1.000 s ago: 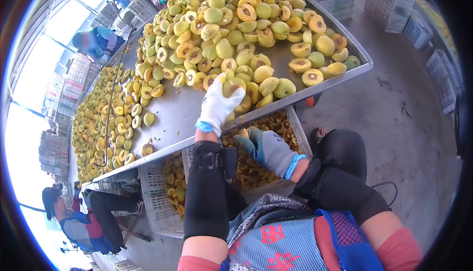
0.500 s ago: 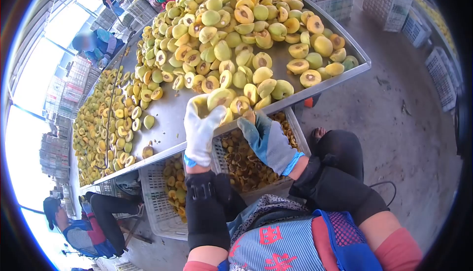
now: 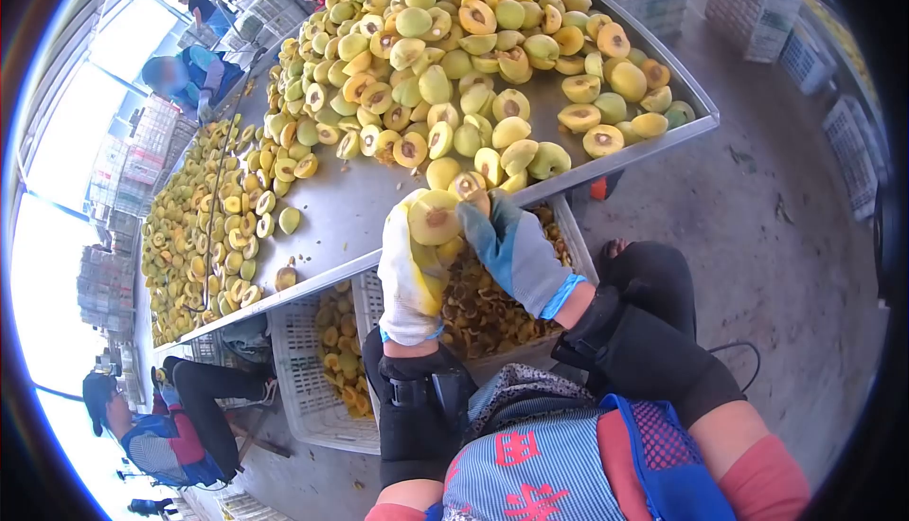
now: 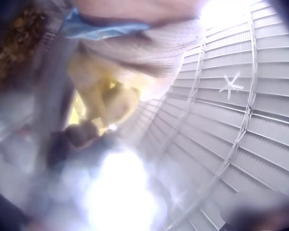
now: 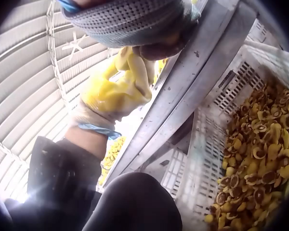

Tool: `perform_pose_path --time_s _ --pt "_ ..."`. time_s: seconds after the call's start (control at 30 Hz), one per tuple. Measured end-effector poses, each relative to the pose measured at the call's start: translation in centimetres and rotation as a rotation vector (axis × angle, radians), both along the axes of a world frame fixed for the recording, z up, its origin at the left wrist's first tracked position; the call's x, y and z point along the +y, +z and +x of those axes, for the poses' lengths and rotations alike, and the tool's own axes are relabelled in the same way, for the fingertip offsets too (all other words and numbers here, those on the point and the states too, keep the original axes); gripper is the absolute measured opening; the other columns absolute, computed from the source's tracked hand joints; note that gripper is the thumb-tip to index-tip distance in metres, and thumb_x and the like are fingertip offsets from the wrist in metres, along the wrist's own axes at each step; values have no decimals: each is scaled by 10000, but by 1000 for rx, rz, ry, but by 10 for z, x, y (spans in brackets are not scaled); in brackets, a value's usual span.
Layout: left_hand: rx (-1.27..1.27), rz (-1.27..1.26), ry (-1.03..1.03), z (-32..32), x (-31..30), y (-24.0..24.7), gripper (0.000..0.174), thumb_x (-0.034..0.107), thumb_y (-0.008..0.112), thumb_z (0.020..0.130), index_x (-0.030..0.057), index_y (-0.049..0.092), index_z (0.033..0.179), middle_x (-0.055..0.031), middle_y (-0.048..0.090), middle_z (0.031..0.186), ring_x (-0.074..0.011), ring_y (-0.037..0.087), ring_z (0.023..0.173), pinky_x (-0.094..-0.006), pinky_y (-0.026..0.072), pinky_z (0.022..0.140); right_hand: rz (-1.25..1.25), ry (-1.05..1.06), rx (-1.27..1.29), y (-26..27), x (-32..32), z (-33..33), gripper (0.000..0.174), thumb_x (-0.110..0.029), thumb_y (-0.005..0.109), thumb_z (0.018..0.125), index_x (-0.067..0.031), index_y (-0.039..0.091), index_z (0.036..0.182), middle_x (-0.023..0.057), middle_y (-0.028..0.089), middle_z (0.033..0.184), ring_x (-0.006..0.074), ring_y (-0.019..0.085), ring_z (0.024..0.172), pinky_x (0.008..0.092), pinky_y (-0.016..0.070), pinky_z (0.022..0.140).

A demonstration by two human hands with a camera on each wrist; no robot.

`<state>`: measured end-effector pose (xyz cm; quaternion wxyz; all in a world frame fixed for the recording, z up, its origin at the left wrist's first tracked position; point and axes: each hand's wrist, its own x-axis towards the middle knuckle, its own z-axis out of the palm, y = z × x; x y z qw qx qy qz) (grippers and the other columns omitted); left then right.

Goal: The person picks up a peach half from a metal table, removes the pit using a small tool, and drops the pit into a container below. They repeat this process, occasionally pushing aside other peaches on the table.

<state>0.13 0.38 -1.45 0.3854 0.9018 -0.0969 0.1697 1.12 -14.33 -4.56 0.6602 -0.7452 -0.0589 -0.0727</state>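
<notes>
My left hand (image 3: 413,270), in a white glove stained yellow, grips a halved yellow-green fruit (image 3: 434,219) just in front of the table's near edge. Close against it on the right, my right hand (image 3: 519,254), in a grey-blue glove, has its fingers curled at another fruit half (image 3: 470,189). In the right wrist view the yellow-stained left glove (image 5: 116,94) meets the curled right glove (image 5: 135,21). Glare and blur hide much of the left glove (image 4: 120,67) in the left wrist view. A large heap of fruit halves (image 3: 436,85) covers the metal table (image 3: 331,218).
Below the table edge stand a white crate (image 3: 317,417) of fruit pieces and another crate (image 5: 202,159) of brownish scraps. Other people sit at the lower left (image 3: 180,436) and stand across the table (image 3: 194,76). Stacked crates (image 3: 748,9) are at the upper right.
My left hand has come back from the heap with a fruit half to below the table edge. My right hand has risen from over the scraps crate to meet it.
</notes>
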Motion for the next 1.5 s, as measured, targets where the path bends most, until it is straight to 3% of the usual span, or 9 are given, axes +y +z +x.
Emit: perform_pose_path --time_s 0.2,0.3,0.4,0.47,0.57,0.7,0.9,1.07,1.5 --pt "-258 98 30 7 5 -15 325 53 732 834 50 648 1148 -126 652 1030 -325 662 927 -350 538 835 -373 180 33 17 -2 -15 487 -481 531 1005 -6 622 1065 293 652 812 491 629 807 557 493 682" --pt "-176 -31 27 8 9 -25 259 210 567 982 37 591 1173 -77 597 1091 -224 615 956 -319 508 858 -300 212 52 7 1 -13 517 -513 503 1008 -16 626 1081 285 658 815 497 630 817 555 494 682" --pt "61 -786 91 7 0 -21 208 94 637 876 36 618 1075 -100 578 1034 -263 590 948 -355 497 828 -262 231 72 0 4 -15 504 -512 500 1009 -30 627 1086 277 666 837 493 635 838 547 498 691" --pt "5 -793 123 6 -6 -22 245 -11 711 775 38 643 1005 -124 579 988 -310 582 940 -383 495 810 -187 255 46 -8 7 -16 505 -515 496 1010 -33 632 1080 275 670 858 488 638 856 543 501 705" --pt "-227 -232 89 3 -5 -29 264 -33 706 743 40 634 987 -127 575 993 -316 571 952 -388 486 818 -273 297 73 2 4 -18 488 -500 506 1010 -37 641 1086 276 674 888 484 638 880 533 507 724" --pt "-167 -299 48 1 8 -24 148 19 622 840 43 615 986 -110 596 994 -270 583 950 -358 499 806 -377 357 74 12 -1 -18 461 -474 552 1001 -36 656 1102 276 677 898 488 630 887 507 517 725" --pt "29 -906 142 -4 -5 -17 252 260 444 1043 42 569 1073 -137 656 1020 -201 611 873 -309 518 777 265 398 161 -21 31 -36 485 -473 582 1001 -19 667 1147 231 714 943 380 691 862 411 527 790" --pt "266 -1122 75 -5 -9 2 338 314 439 1055 10 570 1124 -172 672 1063 -221 647 863 -333 557 760 -20 397 229 2 11 -29 468 -445 568 1021 -8 675 1152 190 727 960 212 658 860 372 520 813" --pt "272 -868 123 -5 -11 -2 392 259 447 1020 -20 703 918 -116 724 857 -157 656 720 -268 526 644 173 668 747 24 3 -29 627 -593 444 1027 -9 661 963 61 613 732 130 531 605 324 465 534"
